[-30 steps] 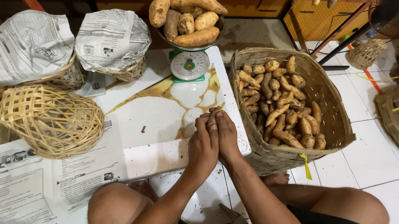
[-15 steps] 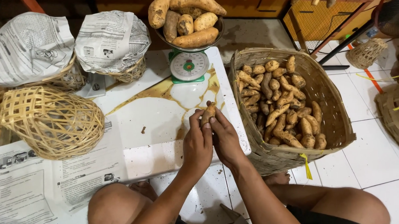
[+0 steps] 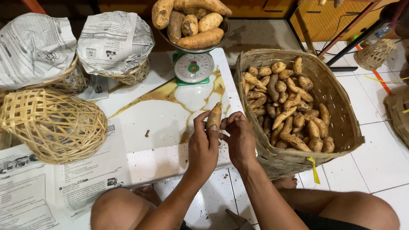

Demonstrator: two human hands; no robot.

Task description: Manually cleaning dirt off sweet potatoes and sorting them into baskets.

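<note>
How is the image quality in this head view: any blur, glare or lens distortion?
Head view: sharp on the small orange-brown sweet potato between left hand and right hand; mild sheen on the white marbled board; dark top edge; the large woven basket bows slightly.

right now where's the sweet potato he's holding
In the head view, the sweet potato stands near centre, pinched between the left hand and right hand above the white board's right edge, just left of the big woven basket.

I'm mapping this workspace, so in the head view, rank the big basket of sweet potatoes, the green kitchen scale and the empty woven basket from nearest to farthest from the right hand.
From the right hand:
1. Big basket of sweet potatoes, just right.
2. Green kitchen scale, ahead.
3. Empty woven basket, far left.
</note>
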